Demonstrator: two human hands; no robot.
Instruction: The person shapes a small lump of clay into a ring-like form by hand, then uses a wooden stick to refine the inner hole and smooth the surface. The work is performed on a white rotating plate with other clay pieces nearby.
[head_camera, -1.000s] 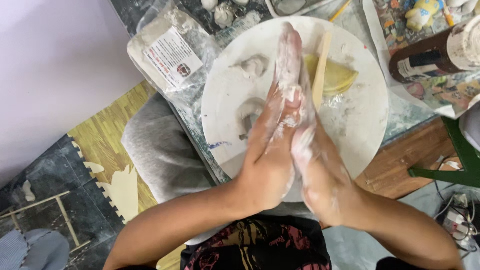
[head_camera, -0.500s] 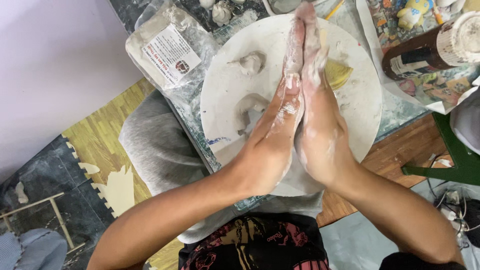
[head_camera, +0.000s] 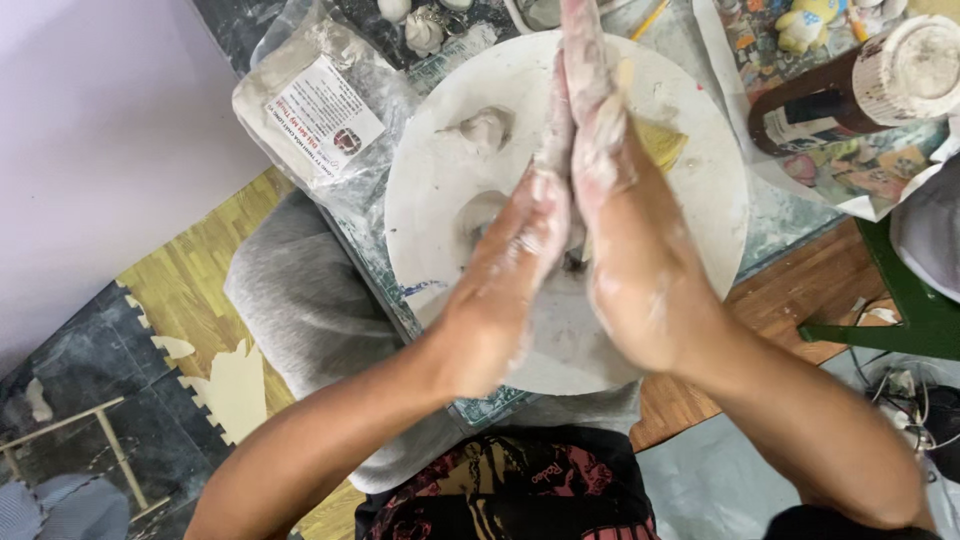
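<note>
Both palms pressed flat together at the centre of the frame, the left hand and the right hand white with clay, fingers straight and pointing to the top edge; neither is clenched, both squeeze a dark sliver of clay that just peeks out in the seam between the palms; against half a second ago the right hand has slid up past the left, its fingertips now the higher, so the rubbing stroke is live and the piece looks to be rolling thinner; below the hands sits the round white board, smeared, with a small clay lump to the upper left of the hands and a yellow sponge just right of them; further out, a clear plastic bag of clay at upper left, a brown bottle lying at upper right, all on the cluttered surface.
</note>
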